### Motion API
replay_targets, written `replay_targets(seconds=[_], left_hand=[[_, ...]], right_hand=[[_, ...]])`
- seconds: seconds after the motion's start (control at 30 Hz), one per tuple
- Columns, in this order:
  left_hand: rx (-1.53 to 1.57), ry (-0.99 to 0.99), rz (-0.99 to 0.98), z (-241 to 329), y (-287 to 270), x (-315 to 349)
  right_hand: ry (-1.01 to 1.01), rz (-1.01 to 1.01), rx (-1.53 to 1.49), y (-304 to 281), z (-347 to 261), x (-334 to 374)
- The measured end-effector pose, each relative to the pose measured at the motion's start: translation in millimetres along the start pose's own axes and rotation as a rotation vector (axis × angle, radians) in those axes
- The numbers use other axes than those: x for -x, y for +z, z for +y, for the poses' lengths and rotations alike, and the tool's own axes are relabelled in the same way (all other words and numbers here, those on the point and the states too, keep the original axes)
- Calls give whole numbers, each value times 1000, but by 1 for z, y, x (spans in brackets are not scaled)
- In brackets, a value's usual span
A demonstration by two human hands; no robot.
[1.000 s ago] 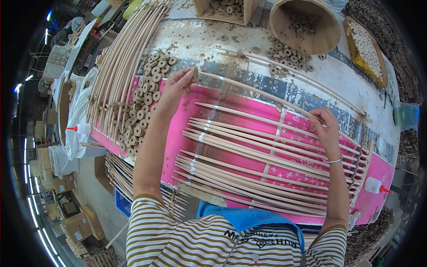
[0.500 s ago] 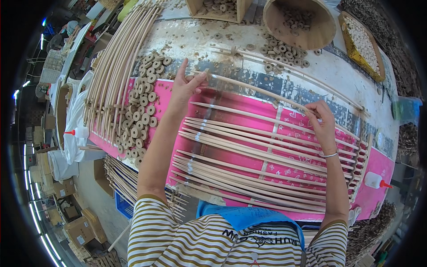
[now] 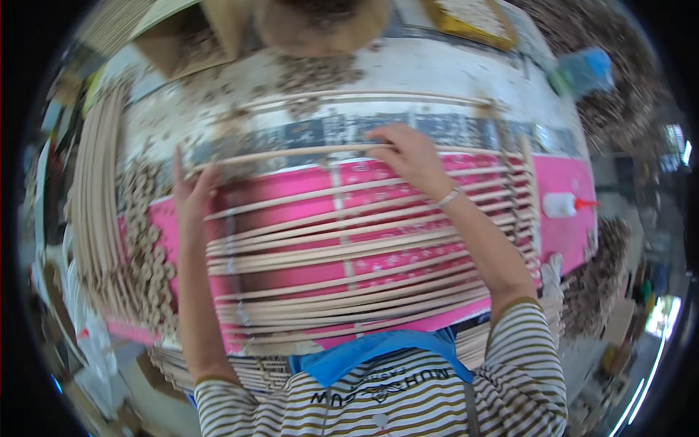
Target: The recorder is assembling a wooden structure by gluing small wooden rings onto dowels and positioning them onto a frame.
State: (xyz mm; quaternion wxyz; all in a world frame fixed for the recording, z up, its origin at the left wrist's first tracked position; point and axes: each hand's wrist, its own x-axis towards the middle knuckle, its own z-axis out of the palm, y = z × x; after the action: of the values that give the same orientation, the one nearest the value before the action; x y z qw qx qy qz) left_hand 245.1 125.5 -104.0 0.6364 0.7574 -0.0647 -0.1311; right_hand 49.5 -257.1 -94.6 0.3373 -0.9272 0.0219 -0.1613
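A long thin wooden rod (image 3: 298, 152) lies crosswise between my hands, along the far edge of a pink sheet (image 3: 284, 183). My left hand (image 3: 194, 194) is at its left end, thumb against the rod and index finger stretched upward; motion blur hides what else the fingers touch. Farther right, my right hand (image 3: 413, 159) pinches the same rod from above. Nearer to me, several more wooden rods (image 3: 291, 256) lie side by side on the pink sheet. Their right ends meet a row of small rings (image 3: 518, 211) beside an upright wooden strip (image 3: 529, 189).
Wooden rings (image 3: 149, 247) are heaped left of the sheet, beside bundled rods (image 3: 98, 189). Across the table are a wooden box (image 3: 175, 44), a round tub (image 3: 324, 29) and a yellow tray (image 3: 473, 25). A white glue bottle with red tip (image 3: 559, 205) lies at right.
The view has swung rightward, so the table appears shifted left. My right hand has moved leftward along the rod, closer to my left hand, which stays at the rod's left end.
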Motion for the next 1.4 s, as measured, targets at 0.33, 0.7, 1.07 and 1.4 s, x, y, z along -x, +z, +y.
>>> replay_targets(seconds=[0.33,0.7,1.07,1.4], left_hand=[[-44,31,-12,19,30,5],[-1011,626,-17,43,11,13],[-1044,676,-149,38,15,11],[-1028,640,-192,24,8,9]], right_hand=[[9,45,58,-4,12,4],[-1,11,30,-7,15,2],[-44,36,44,-5,21,0],[-79,2,11,3,31,2]])
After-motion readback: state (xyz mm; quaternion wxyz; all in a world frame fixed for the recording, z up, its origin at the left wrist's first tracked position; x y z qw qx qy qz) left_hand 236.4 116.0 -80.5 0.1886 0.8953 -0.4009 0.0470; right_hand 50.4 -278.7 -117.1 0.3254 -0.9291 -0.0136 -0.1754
